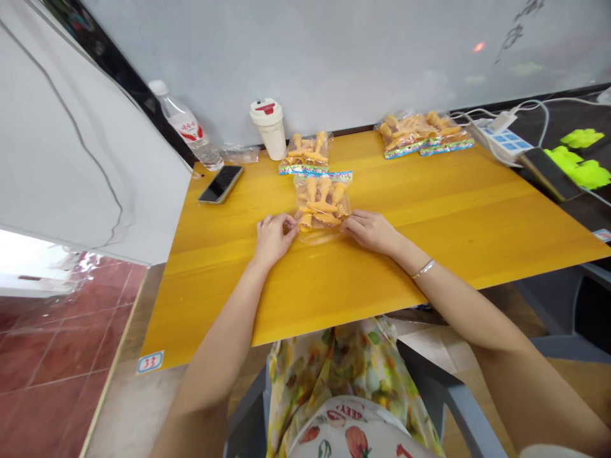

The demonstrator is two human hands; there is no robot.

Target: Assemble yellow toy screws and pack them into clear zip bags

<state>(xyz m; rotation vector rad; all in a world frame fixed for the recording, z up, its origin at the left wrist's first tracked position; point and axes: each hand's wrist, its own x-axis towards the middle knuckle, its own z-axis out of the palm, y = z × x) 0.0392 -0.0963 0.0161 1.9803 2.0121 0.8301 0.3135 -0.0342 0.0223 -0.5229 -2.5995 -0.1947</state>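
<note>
A clear plastic bag (323, 202) of orange plastic pieces lies on the yellow tabletop (429, 222), its printed strip pointing away from me. My left hand (275, 239) pinches the bag's near left corner between thumb and fingers. At the near right corner my right hand (368, 230) grips the bag's edge, fingers closed. What the pieces are I cannot make out; several have rounded knobs and stems. Just behind lies a second bag of orange pieces (308, 151), close to the first one's strip.
A white lidded cup (268, 129), a water bottle (188, 130) and a phone (221, 184) stand or lie at the back left. More filled bags (422, 133) rest against the whiteboard (334, 57). A power strip (506, 138) with cables and yellow-green pieces (578, 166) are at the right.
</note>
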